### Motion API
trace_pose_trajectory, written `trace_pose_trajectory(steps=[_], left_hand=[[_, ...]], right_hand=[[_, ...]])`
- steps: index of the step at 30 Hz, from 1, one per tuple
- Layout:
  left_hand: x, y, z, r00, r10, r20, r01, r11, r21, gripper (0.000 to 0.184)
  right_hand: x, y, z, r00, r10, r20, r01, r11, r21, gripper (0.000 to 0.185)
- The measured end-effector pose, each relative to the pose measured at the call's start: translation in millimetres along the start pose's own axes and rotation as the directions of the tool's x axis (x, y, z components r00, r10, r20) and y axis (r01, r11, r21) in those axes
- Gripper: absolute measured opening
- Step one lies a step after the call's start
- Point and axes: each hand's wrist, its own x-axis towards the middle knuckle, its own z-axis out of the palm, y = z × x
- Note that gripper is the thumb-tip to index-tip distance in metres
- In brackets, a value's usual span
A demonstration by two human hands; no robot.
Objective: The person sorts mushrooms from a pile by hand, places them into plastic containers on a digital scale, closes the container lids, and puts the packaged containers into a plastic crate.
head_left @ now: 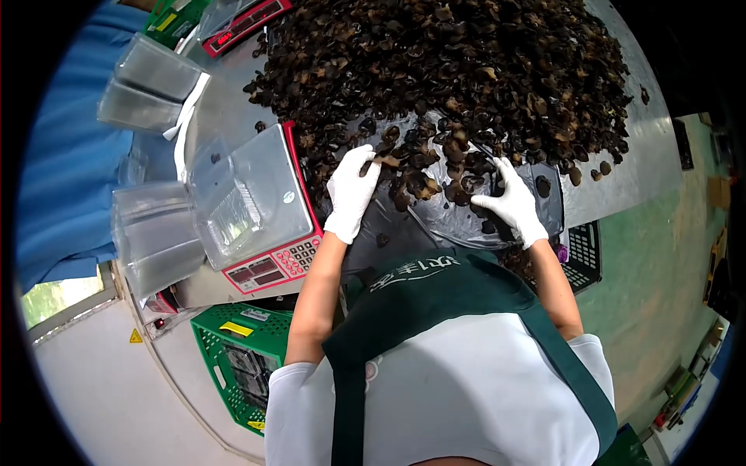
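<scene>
A big heap of dark brown wood ear mushrooms [451, 70] covers the far side of the table, with loose pieces strewn on dark plastic sheeting [388, 221] in front of me. Both hands wear white gloves. My left hand [354, 193] is at the near left of the heap, its thumb and fingers closed on a light brown mushroom piece [387, 161]. On the right, my right hand [511, 203] has its thumb and fingers apart, around a few loose pieces lying on the plastic; I see nothing gripped in it.
Left of my hands stands a red digital scale [280, 268] with a clear plastic container on its pan. Stacked clear containers [155, 233] line the table's left edge. Another scale [245, 27] sits farther back. A green crate [214, 342] and a black crate [583, 260] stand below the table.
</scene>
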Motion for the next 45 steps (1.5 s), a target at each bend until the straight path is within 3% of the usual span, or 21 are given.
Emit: trace_pose_trajectory(steps=[3,4,6,7,11,12,15,18,22,24,26,27,29,31,33,34,36,37,40,44,45], left_hand=[[-6.6,6.7,-4.6,0.992,-0.071,0.108,0.057,0.991,0.120,0.047],[-9.3,2.4,-5.5,0.979,-0.053,0.198,0.005,0.972,0.233,0.076],[-11.3,12.0,-5.8,0.950,-0.096,0.298,-0.017,0.935,0.354,0.099],[-5.2,29.3,-7.7,0.895,-0.227,0.384,0.041,0.899,0.436,0.113],[1.1,40.0,5.3,0.918,-0.081,0.389,-0.118,0.879,0.462,0.123],[5.1,41.5,9.6,0.916,-0.055,0.397,-0.153,0.867,0.473,0.121],[20.3,37.7,22.0,0.891,0.004,0.454,-0.262,0.821,0.508,0.118],[30.5,30.8,33.4,0.853,0.017,0.521,-0.322,0.803,0.502,0.114],[24.0,16.9,43.6,0.859,0.170,0.483,-0.362,0.869,0.337,0.086],[11.1,15.4,43.9,0.875,0.244,0.418,-0.381,0.881,0.281,0.058],[-1.2,7.6,47.4,0.900,0.357,0.250,-0.415,0.878,0.237,0.038],[-5.2,7.9,46.5,0.901,0.352,0.252,-0.410,0.882,0.234,0.038],[-11.2,9.0,41.5,0.900,0.401,0.170,-0.429,0.882,0.196,0.023],[-12.2,11.5,39.1,0.911,0.389,0.137,-0.408,0.897,0.168,0.022],[-9.5,12.1,41.7,0.936,0.349,0.045,-0.352,0.927,0.133,0.020],[-5.7,10.9,42.2,0.946,0.317,0.068,-0.324,0.935,0.146,0.030],[4.1,17.8,43.4,0.968,0.228,0.103,-0.240,0.963,0.123,0.053],[9.0,20.8,44.3,0.976,0.122,0.181,-0.152,0.974,0.165,0.074],[26.4,26.2,49.7,0.951,0.001,0.308,-0.086,0.961,0.262,0.080],[43.1,9.3,61.1,0.916,0.029,0.400,-0.108,0.978,0.178,0.051],[44.4,15.2,61.3,0.932,0.016,0.362,-0.063,0.991,0.118,0.036]], right_hand=[[-7.8,-14.7,0.0,0.994,-0.038,0.100,0.063,0.965,-0.255,0.119],[-6.6,-16.7,2.1,0.994,-0.038,0.102,0.063,0.965,-0.256,0.119],[0.3,-19.0,4.5,0.996,-0.013,0.083,0.034,0.964,-0.264,0.119],[5.5,-15.4,5.6,0.997,-0.040,0.061,0.054,0.968,-0.246,0.117],[37.2,-11.4,3.8,0.997,-0.071,0.009,0.071,0.976,-0.206,0.114],[42.7,-19.6,-1.0,0.997,-0.048,0.066,0.063,0.966,-0.250,0.115],[53.0,-29.9,0.9,0.977,-0.205,0.064,0.214,0.903,-0.374,0.119],[63.7,-47.9,2.6,0.970,-0.215,0.112,0.242,0.899,-0.365,0.118],[65.2,-46.2,13.7,0.958,-0.238,0.160,0.285,0.849,-0.446,0.087],[58.4,-34.7,13.9,0.962,-0.255,0.096,0.272,0.880,-0.389,0.052],[52.3,-20.2,6.1,0.969,-0.222,0.109,0.244,0.930,-0.274,0.039],[49.0,-8.7,4.7,0.969,-0.233,0.082,0.246,0.943,-0.226,0.033],[37.2,5.2,1.3,0.972,-0.231,0.051,0.236,0.961,-0.141,0.032],[28.0,18.8,3.5,0.968,-0.251,0.019,0.251,0.963,-0.096,0.033],[18.5,18.5,3.2,0.973,-0.231,-0.004,0.230,0.971,-0.064,0.047],[13.3,12.8,0.8,0.973,-0.230,-0.006,0.229,0.971,-0.064,0.047],[5.1,-3.2,-4.1,0.989,-0.117,0.093,0.132,0.977,-0.166,0.069],[4.8,-3.7,0.3,0.990,-0.107,0.088,0.123,0.973,-0.196,0.087],[16.1,-18.5,6.0,0.995,-0.091,0.037,0.097,0.971,-0.217,0.094],[64.3,1.5,6.6,0.966,-0.229,0.118,0.230,0.973,0.003,0.086],[73.5,0.5,1.6,0.949,-0.276,0.152,0.249,0.952,0.176,0.080]])
